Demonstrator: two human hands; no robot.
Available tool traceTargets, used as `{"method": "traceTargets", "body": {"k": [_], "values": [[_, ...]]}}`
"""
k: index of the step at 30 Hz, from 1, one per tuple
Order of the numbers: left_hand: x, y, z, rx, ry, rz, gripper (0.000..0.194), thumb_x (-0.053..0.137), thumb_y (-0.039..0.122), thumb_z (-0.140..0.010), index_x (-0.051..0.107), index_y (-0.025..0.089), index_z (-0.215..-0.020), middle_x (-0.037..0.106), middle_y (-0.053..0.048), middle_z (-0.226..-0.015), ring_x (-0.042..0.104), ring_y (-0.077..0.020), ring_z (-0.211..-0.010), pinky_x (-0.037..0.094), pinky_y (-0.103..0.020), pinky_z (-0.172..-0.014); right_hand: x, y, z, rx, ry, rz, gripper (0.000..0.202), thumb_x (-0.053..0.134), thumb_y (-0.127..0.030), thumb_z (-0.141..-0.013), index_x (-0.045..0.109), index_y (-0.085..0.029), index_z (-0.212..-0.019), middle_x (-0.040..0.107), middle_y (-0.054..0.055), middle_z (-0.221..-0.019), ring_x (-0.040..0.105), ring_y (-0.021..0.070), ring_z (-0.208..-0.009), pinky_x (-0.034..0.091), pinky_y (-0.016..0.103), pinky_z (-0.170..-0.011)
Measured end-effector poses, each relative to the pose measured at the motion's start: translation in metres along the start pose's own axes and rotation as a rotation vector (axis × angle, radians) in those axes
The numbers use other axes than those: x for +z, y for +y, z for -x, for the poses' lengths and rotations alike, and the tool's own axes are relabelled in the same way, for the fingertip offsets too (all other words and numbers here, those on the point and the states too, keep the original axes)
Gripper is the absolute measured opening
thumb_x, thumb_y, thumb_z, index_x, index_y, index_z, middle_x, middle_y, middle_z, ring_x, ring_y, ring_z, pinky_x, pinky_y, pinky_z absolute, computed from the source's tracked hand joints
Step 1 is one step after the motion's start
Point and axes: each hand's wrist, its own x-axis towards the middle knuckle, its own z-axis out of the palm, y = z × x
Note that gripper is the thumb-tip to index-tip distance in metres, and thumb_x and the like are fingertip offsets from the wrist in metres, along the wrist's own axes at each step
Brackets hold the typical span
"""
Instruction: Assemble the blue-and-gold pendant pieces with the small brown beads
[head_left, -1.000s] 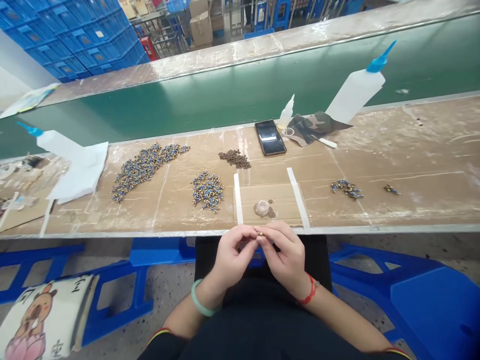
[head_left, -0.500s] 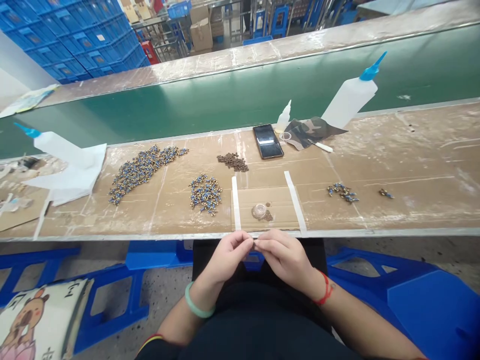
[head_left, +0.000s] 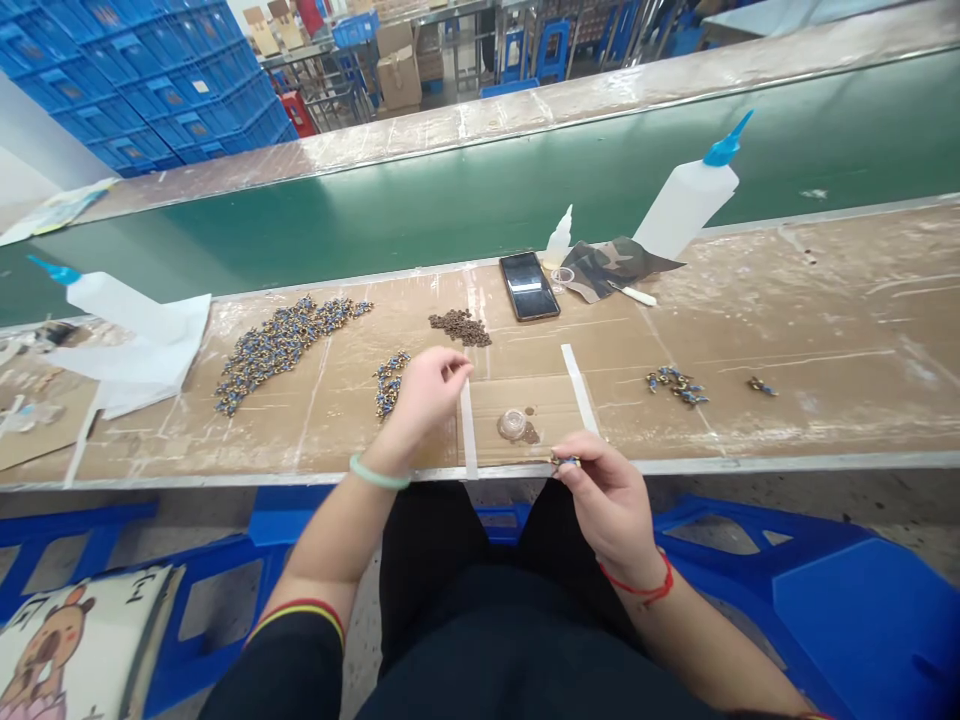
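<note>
Between the thumb and fingers of my right hand is a small blue-and-gold metal piece, held at the table's front edge. My left hand is over the table with thumb and fingers pinched; whatever they hold, if anything, is too small to make out. It partly covers a small pile of blue-and-gold pieces. Just beyond it lies a heap of tiny brown pieces. A small clear round dish sits on a cardboard sheet between two white tape strips, with a wet-looking brown patch beside it.
A larger heap of blue-and-gold pieces lies to the left, a small group to the right. Behind are a phone, a small dropper bottle, camouflage cloth and a white bottle. Another white bottle stands far left.
My hands have parted from where they met at the table edge. The left has moved up and left over the table; the right has shifted right, its blue-and-gold piece now showing.
</note>
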Motion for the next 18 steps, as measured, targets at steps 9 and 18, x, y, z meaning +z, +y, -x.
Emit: {"method": "traceTargets", "body": {"k": [9, 18], "values": [[0.022, -0.022, -0.078, -0.085, -0.072, -0.460, 0.014, 0.069, 0.018, -0.089, 0.080, 0.017, -0.097, 0.079, -0.014, -0.113, 0.070, -0.0302, -0.113, 0.053, -0.040, -0.103, -0.007, 0.006, 0.003, 0.006, 0.052, 0.037, 0.009, 0.073, -0.028, -0.097, 0.079, -0.031, -0.101, 0.073, 0.002, -0.089, 0.066, 0.0152, -0.079, 0.055, 0.026, -0.069], [0.024, -0.023, -0.082, -0.164, -0.111, -0.474, 0.011, 0.070, 0.018, -0.089, 0.080, 0.017, -0.094, 0.081, -0.012, -0.106, 0.073, -0.0274, -0.108, 0.055, -0.036, -0.100, -0.013, 0.011, 0.004, 0.020, 0.075, 0.019, 0.008, 0.073, -0.027, -0.096, 0.079, -0.029, -0.101, 0.071, 0.001, -0.089, 0.065, 0.0145, -0.079, 0.054, 0.025, -0.070]]}}
